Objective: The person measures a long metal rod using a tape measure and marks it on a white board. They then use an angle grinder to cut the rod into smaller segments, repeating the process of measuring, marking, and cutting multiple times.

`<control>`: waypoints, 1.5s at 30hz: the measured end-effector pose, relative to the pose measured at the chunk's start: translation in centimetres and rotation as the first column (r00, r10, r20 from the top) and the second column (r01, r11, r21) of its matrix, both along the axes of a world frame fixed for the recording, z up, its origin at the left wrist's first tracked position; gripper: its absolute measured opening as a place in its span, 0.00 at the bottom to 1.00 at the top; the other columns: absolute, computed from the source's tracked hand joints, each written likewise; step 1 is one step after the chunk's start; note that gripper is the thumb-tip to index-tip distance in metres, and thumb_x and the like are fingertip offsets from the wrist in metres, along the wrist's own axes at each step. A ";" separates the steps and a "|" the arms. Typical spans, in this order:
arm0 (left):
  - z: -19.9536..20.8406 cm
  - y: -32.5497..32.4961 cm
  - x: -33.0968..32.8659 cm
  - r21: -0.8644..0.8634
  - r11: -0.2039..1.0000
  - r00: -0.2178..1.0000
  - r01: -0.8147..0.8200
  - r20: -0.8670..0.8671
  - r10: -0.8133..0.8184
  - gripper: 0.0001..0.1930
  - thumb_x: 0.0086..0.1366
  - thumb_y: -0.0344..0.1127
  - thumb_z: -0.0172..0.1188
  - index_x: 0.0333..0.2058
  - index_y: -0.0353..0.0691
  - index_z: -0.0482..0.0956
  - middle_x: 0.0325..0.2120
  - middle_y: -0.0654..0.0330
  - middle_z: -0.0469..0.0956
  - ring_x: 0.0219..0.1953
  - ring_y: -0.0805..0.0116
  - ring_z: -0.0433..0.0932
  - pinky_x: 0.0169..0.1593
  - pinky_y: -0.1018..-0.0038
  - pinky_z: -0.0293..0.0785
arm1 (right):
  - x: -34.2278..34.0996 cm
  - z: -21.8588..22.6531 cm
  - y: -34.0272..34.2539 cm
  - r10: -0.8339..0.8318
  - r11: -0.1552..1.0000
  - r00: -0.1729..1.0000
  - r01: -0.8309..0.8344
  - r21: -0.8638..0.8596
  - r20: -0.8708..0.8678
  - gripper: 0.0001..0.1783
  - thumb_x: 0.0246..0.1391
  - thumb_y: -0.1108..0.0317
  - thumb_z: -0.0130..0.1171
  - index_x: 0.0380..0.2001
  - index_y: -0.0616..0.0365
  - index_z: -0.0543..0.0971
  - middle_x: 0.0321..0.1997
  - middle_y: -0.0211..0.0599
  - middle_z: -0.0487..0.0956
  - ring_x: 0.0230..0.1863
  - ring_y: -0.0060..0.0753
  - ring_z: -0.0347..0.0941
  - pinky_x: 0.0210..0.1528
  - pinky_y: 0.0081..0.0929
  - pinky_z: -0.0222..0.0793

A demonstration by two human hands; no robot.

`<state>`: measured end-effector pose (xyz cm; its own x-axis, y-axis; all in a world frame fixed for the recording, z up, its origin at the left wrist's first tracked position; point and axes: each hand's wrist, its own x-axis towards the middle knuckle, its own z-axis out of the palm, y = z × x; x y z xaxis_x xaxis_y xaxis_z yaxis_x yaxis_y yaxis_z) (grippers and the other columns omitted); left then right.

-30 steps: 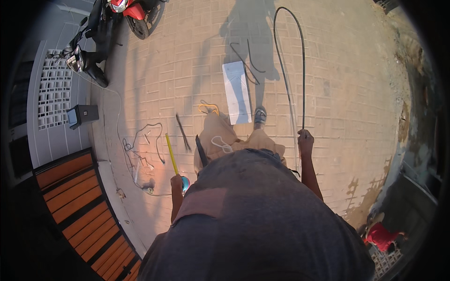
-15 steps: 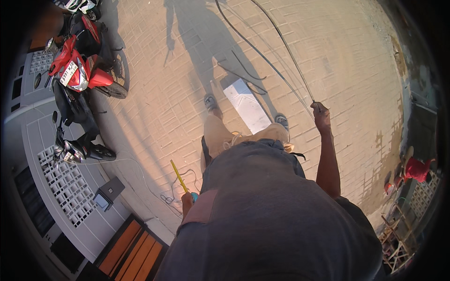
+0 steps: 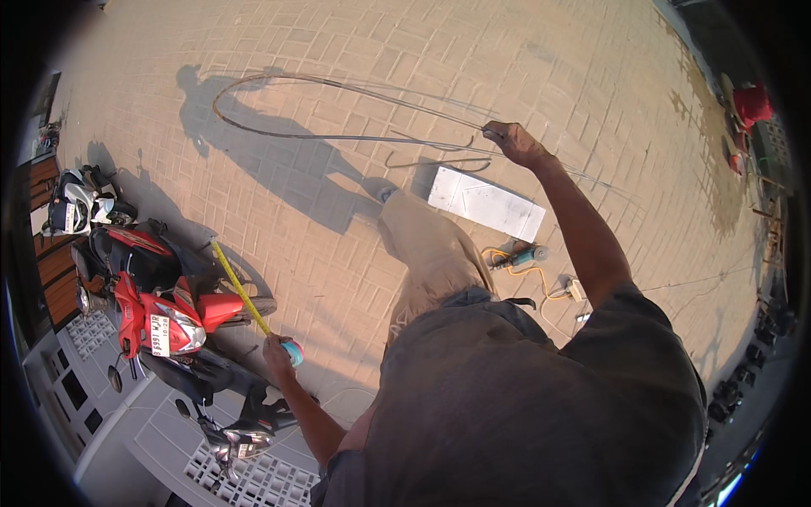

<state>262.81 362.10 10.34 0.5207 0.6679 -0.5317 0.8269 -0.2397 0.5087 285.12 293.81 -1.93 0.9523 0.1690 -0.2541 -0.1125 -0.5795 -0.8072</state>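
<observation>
My left hand (image 3: pixel 275 351), closed, grips a teal tape measure (image 3: pixel 292 352) with a length of yellow blade drawn out toward the front wheel of a red motorbike. In my raised right hand (image 3: pixel 515 144) is pinched a long thin metal rod (image 3: pixel 372 93), bent back into a narrow loop that reaches far out to the left over the paving. Both lengths of the loop run to that hand or pass close by it. Beneath it lie a few short bent rods (image 3: pixel 439 162). A flat white board (image 3: pixel 486 203) rests on the ground past my legs.
An angle grinder (image 3: pixel 525 257) with an orange cord (image 3: pixel 541 283) lies right of my legs, near a pale socket block (image 3: pixel 576 289). On the left stand the red motorbike (image 3: pixel 169 308), a white one (image 3: pixel 83 203) and a dark one (image 3: pixel 245 431). Something red (image 3: pixel 752 106) sits far right.
My body has turned to the right. The tape measure and left hand have come further out from my side, and the rod's looped end has come into view. The grinder now shows.
</observation>
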 end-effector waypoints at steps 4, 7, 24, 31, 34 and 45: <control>-7.6 0.6 -0.3 -0.083 0.989 0.973 0.125 -0.184 -0.138 0.20 0.74 0.44 0.45 0.29 0.36 0.76 0.23 0.59 0.77 0.24 0.68 0.71 0.31 0.67 0.68 | 4.7 -5.5 6.1 -0.002 0.992 0.997 -0.008 -0.124 -0.080 0.15 0.67 0.56 0.50 0.47 0.49 0.80 0.45 0.47 0.83 0.48 0.55 0.79 0.51 0.43 0.75; -6.6 4.5 -1.0 -0.041 0.793 0.697 0.608 -0.451 -0.558 0.24 0.75 0.43 0.43 0.28 0.32 0.79 0.25 0.52 0.81 0.30 0.60 0.78 0.35 0.61 0.71 | 8.1 -8.3 10.4 -0.061 0.968 0.975 0.007 -0.251 -0.212 0.15 0.67 0.57 0.48 0.48 0.44 0.81 0.47 0.44 0.84 0.49 0.50 0.81 0.50 0.44 0.76; -12.1 13.7 20.0 -0.202 0.602 0.518 0.772 -0.349 -0.781 0.22 0.75 0.43 0.43 0.30 0.33 0.78 0.25 0.50 0.82 0.27 0.61 0.77 0.33 0.64 0.72 | 11.3 -12.2 31.2 -0.472 0.879 0.854 0.437 -0.190 -0.219 0.21 0.61 0.58 0.56 0.56 0.49 0.76 0.61 0.43 0.74 0.63 0.47 0.70 0.61 0.55 0.66; -14.2 8.6 24.5 -0.316 0.698 0.671 0.642 -0.209 -0.712 0.15 0.75 0.40 0.46 0.37 0.34 0.75 0.26 0.50 0.82 0.24 0.65 0.76 0.32 0.68 0.72 | -18.2 -5.1 41.0 -0.530 0.841 0.702 0.506 -0.190 -0.475 0.23 0.58 0.56 0.60 0.50 0.61 0.79 0.52 0.57 0.78 0.57 0.57 0.74 0.60 0.47 0.68; -17.4 8.8 24.7 -0.287 0.622 0.595 0.729 -0.184 -0.782 0.11 0.74 0.37 0.49 0.42 0.34 0.73 0.26 0.51 0.82 0.24 0.67 0.76 0.32 0.69 0.72 | -24.0 -3.3 43.1 -0.581 0.791 0.615 0.581 -0.191 -0.533 0.22 0.59 0.55 0.58 0.49 0.60 0.79 0.52 0.57 0.78 0.57 0.56 0.74 0.59 0.51 0.68; -16.8 6.5 20.9 -0.549 0.416 0.356 0.725 -0.219 -0.908 0.08 0.72 0.34 0.54 0.37 0.35 0.76 0.24 0.58 0.78 0.26 0.69 0.78 0.32 0.72 0.74 | -29.9 -6.2 48.4 -0.715 0.682 0.324 0.521 -0.514 -0.620 0.29 0.59 0.53 0.55 0.60 0.56 0.71 0.66 0.50 0.64 0.69 0.52 0.60 0.63 0.57 0.64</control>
<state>283.68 368.56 -6.43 0.3559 -0.2146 -0.9095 0.4210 -0.8321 0.3611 255.24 342.25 -8.17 0.1954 -0.5257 -0.8279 -0.9759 -0.1882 -0.1108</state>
